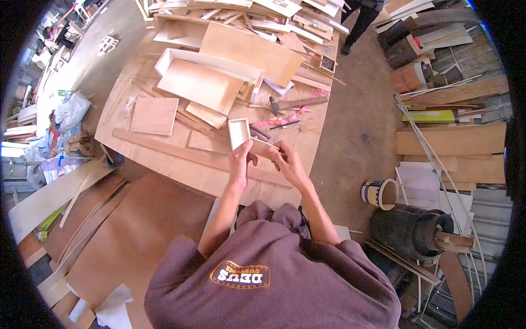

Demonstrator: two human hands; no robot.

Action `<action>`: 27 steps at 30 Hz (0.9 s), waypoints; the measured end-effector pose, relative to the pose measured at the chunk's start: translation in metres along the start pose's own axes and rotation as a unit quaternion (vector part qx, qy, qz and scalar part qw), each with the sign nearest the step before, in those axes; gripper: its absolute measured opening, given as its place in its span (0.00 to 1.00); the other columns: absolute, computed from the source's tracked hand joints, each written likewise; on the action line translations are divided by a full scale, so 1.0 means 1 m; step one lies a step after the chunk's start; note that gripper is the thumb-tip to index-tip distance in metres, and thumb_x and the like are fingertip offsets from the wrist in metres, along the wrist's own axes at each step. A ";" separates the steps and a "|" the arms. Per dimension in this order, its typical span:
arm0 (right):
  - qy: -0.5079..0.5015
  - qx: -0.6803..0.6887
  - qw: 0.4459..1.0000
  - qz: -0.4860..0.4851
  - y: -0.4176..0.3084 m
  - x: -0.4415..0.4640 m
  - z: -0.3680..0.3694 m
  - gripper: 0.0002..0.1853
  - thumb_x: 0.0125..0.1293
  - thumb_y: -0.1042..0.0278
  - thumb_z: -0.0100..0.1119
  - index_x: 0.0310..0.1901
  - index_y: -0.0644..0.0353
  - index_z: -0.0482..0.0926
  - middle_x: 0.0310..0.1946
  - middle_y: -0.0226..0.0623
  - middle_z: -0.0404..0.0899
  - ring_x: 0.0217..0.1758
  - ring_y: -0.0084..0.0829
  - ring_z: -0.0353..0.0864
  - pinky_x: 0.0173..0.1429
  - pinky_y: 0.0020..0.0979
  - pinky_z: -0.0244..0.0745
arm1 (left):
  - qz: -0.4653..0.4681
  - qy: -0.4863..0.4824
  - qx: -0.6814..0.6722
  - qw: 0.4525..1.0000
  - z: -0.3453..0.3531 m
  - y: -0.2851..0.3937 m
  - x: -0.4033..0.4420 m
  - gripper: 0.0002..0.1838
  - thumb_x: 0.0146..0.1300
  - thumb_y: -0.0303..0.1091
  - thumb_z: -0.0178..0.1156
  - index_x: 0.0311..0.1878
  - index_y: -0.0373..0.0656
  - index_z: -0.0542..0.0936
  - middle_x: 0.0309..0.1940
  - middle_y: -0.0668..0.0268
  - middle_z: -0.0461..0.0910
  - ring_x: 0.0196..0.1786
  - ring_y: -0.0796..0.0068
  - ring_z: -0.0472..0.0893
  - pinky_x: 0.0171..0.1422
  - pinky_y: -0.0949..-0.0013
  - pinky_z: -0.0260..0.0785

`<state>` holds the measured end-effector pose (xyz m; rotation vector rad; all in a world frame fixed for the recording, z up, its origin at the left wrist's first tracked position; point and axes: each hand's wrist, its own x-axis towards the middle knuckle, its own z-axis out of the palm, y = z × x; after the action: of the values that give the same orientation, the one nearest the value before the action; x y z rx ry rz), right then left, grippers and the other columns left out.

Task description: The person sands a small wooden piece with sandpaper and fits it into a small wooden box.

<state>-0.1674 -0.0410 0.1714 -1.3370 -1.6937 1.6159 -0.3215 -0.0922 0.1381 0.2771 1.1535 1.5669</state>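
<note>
Above the near end of the wooden worktable [268, 193], my left hand [239, 164] is closed on a small shallow wooden box [239, 131], its pale inside facing up. A short flat wood piece [263, 147] runs from the box toward my right hand [289, 166], whose fingers pinch its right end. Whether this piece is joined to the box, I cannot tell. Just beyond my hands lie a hammer [298, 103], a crumpled pink ribbon [285, 119] and a dark thin stick [284, 125]. A long wood strip [181, 151] passes beneath my hands.
A larger wooden box [211, 68], a thin board [249, 46] and a square panel [154, 115] cover much of the table. Scrap wood is heaped at its far end, near a person's leg [356, 26]. On the right floor stand a bucket [388, 194] and a black drum [405, 230].
</note>
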 end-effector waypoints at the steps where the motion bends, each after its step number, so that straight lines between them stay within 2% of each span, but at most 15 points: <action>1: 0.010 0.078 0.997 -0.010 0.000 0.002 -0.002 0.14 0.72 0.58 0.60 0.39 0.63 0.77 0.26 0.25 0.74 0.26 0.15 0.68 0.28 0.23 0.62 | 0.003 0.001 0.002 1.000 0.001 0.004 -0.001 0.16 0.68 0.44 0.62 0.44 0.39 0.85 0.26 0.74 0.78 0.23 0.84 0.72 0.29 0.76 0.63; 4: 0.090 0.081 0.988 -0.094 0.000 0.008 -0.011 0.13 0.72 0.60 0.61 0.39 0.62 0.76 0.26 0.23 0.74 0.27 0.15 0.69 0.30 0.23 0.64 | 0.036 -0.039 0.044 0.998 0.011 0.015 -0.002 0.15 0.67 0.43 0.63 0.44 0.38 0.84 0.26 0.73 0.78 0.23 0.82 0.74 0.29 0.77 0.64; 6: 0.118 0.105 0.984 -0.077 -0.004 0.003 -0.019 0.10 0.69 0.65 0.64 0.40 0.64 0.78 0.24 0.24 0.74 0.25 0.15 0.69 0.28 0.22 0.63 | 0.047 -0.050 0.072 0.995 0.018 0.016 -0.005 0.16 0.67 0.41 0.63 0.46 0.36 0.82 0.27 0.72 0.79 0.24 0.80 0.76 0.31 0.75 0.67; 8: 0.150 0.309 0.937 -0.062 -0.012 -0.005 -0.030 0.10 0.71 0.63 0.62 0.37 0.61 0.78 0.22 0.25 0.72 0.24 0.15 0.68 0.27 0.22 0.61 | 0.054 -0.070 0.087 0.992 0.027 0.016 -0.010 0.16 0.67 0.40 0.64 0.47 0.36 0.82 0.29 0.71 0.80 0.24 0.80 0.77 0.32 0.74 0.68; 10: 0.149 0.376 0.913 -0.059 -0.005 -0.010 -0.045 0.11 0.73 0.61 0.60 0.35 0.58 0.77 0.22 0.25 0.72 0.23 0.16 0.67 0.27 0.22 0.60 | 0.063 -0.084 0.100 0.989 0.038 0.011 -0.018 0.16 0.67 0.40 0.64 0.49 0.35 0.82 0.30 0.70 0.81 0.24 0.79 0.77 0.33 0.74 0.69; 12: 0.162 0.351 0.922 -0.040 0.001 -0.021 -0.069 0.13 0.73 0.59 0.59 0.33 0.57 0.74 0.24 0.26 0.72 0.24 0.18 0.69 0.30 0.23 0.63 | 0.077 -0.042 0.124 0.988 0.051 0.007 -0.029 0.18 0.68 0.41 0.63 0.52 0.36 0.82 0.33 0.69 0.82 0.24 0.79 0.78 0.37 0.74 0.69; 13: 0.136 0.333 0.933 -0.013 0.012 -0.025 -0.082 0.09 0.73 0.61 0.59 0.40 0.58 0.76 0.28 0.26 0.73 0.27 0.18 0.70 0.33 0.23 0.65 | 0.081 -0.039 0.132 0.987 0.060 0.007 -0.038 0.18 0.68 0.41 0.63 0.52 0.36 0.82 0.33 0.69 0.82 0.24 0.79 0.78 0.37 0.74 0.69; 14: 0.133 0.341 0.931 -0.014 0.018 -0.030 -0.085 0.09 0.73 0.61 0.59 0.40 0.58 0.76 0.28 0.26 0.73 0.27 0.18 0.70 0.33 0.23 0.65 | 0.088 -0.024 0.143 0.985 0.071 0.005 -0.048 0.19 0.68 0.41 0.62 0.54 0.37 0.81 0.34 0.69 0.82 0.25 0.79 0.78 0.38 0.75 0.69; 16: 0.154 0.182 0.967 -0.095 0.015 -0.042 -0.093 0.14 0.72 0.62 0.60 0.52 0.60 0.76 0.35 0.27 0.75 0.34 0.18 0.72 0.38 0.22 0.68 | 0.100 -0.011 0.160 0.982 0.087 -0.001 -0.060 0.20 0.69 0.41 0.62 0.56 0.38 0.80 0.35 0.68 0.83 0.26 0.80 0.79 0.40 0.76 0.69; 17: 0.119 0.180 0.970 -0.114 0.013 -0.052 -0.101 0.23 0.69 0.67 0.64 0.63 0.60 0.71 0.41 0.28 0.77 0.42 0.19 0.74 0.45 0.23 0.71 | 0.118 -0.009 0.193 0.974 0.093 -0.008 -0.062 0.21 0.69 0.41 0.62 0.58 0.38 0.79 0.35 0.68 0.83 0.28 0.81 0.79 0.40 0.76 0.68; 18: 0.120 0.183 0.969 -0.118 0.013 -0.057 -0.110 0.23 0.69 0.67 0.64 0.63 0.60 0.71 0.41 0.28 0.77 0.42 0.19 0.74 0.45 0.23 0.71 | 0.137 -0.008 0.224 0.965 0.100 -0.014 -0.064 0.22 0.69 0.41 0.62 0.61 0.39 0.78 0.35 0.69 0.83 0.30 0.82 0.79 0.41 0.77 0.67; 20: 0.015 0.151 0.978 -0.145 0.019 -0.060 -0.129 0.28 0.63 0.70 0.68 0.65 0.59 0.71 0.49 0.33 0.80 0.45 0.24 0.78 0.48 0.27 0.73 | 0.142 -0.026 0.253 0.957 0.114 -0.025 -0.067 0.21 0.69 0.42 0.62 0.60 0.40 0.78 0.36 0.70 0.84 0.32 0.85 0.78 0.40 0.78 0.66; 24: 0.036 0.100 0.971 -0.213 0.036 -0.047 -0.151 0.30 0.62 0.70 0.70 0.66 0.60 0.72 0.51 0.36 0.82 0.48 0.25 0.79 0.47 0.28 0.74 | 0.160 -0.057 0.237 0.957 0.126 -0.033 -0.072 0.20 0.68 0.40 0.64 0.59 0.42 0.77 0.38 0.69 0.85 0.31 0.86 0.75 0.40 0.79 0.65; 25: 0.028 0.134 0.972 -0.190 0.031 -0.053 -0.157 0.29 0.61 0.72 0.71 0.64 0.62 0.73 0.51 0.33 0.81 0.49 0.22 0.78 0.52 0.27 0.73 | 0.158 -0.088 0.224 0.958 0.131 -0.028 -0.077 0.22 0.67 0.38 0.66 0.61 0.42 0.76 0.38 0.68 0.85 0.32 0.86 0.76 0.39 0.80 0.66; 27: 0.027 0.169 0.966 -0.196 0.017 -0.061 -0.165 0.30 0.61 0.73 0.71 0.65 0.62 0.72 0.50 0.33 0.81 0.49 0.22 0.78 0.52 0.27 0.73 | 0.168 -0.122 0.201 0.957 0.145 -0.020 -0.081 0.23 0.66 0.36 0.67 0.62 0.42 0.74 0.38 0.66 0.86 0.33 0.86 0.77 0.39 0.80 0.67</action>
<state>0.0022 -0.0126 0.2099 -0.8142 -1.4544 1.5289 -0.1786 -0.0876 0.2257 0.9554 1.2660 1.5180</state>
